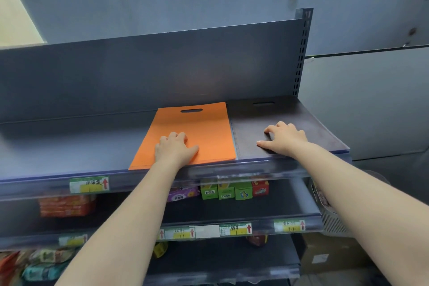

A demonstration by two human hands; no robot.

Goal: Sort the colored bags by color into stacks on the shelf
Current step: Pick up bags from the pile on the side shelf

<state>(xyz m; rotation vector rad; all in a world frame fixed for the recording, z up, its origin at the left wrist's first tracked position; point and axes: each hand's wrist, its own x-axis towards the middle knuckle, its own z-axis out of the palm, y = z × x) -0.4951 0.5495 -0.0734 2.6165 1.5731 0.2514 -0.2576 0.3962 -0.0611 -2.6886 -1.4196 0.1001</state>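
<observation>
The orange bag [197, 132] and the dark bag [250, 123] are lying flat, side by side, on the top shelf [69, 146], so the sorting is looking nearly finished. The left hand [174, 147] is pressing on the orange one, fingers bent; the right hand [284, 138] is pressing the dark one likewise. No unsorted bags are showing.

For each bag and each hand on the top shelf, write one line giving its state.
orange bag: lying flat, handle slot away from the person
dark bag: lying flat beside the orange one
left hand: resting on the orange bag
right hand: fingers bent, resting on the dark bag
</observation>
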